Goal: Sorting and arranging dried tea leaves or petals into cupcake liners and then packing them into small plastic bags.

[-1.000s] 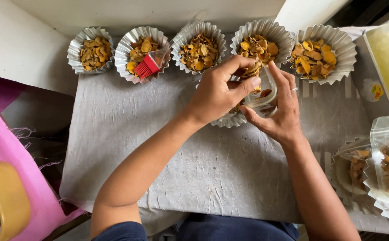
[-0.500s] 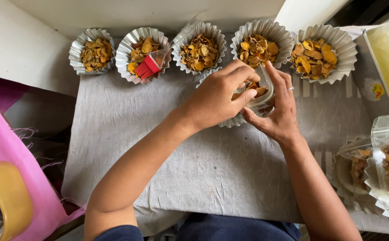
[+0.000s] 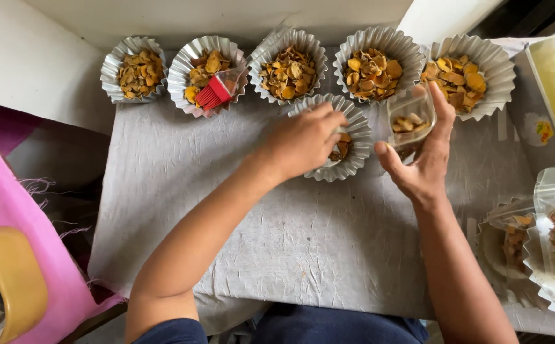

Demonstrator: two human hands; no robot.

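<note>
Along the far edge of the grey-clothed tabletop (image 3: 239, 255) runs a row of fluted foil cups of dried yellow-orange chips, the second from the left holding a red brush (image 3: 212, 95). Nearer, the left hand (image 3: 303, 140) reaches fingers-down into a lone foil cup (image 3: 352, 148), its grip hidden. Just right of it, the right hand (image 3: 421, 167) grasps a small clear container (image 3: 410, 120), tilted toward that cup.

Silver fluted foil cups (image 3: 328, 169), orange-yellow chips (image 3: 373, 70), red brush (image 3: 213, 95), grey cloth (image 3: 303, 242)
</note>
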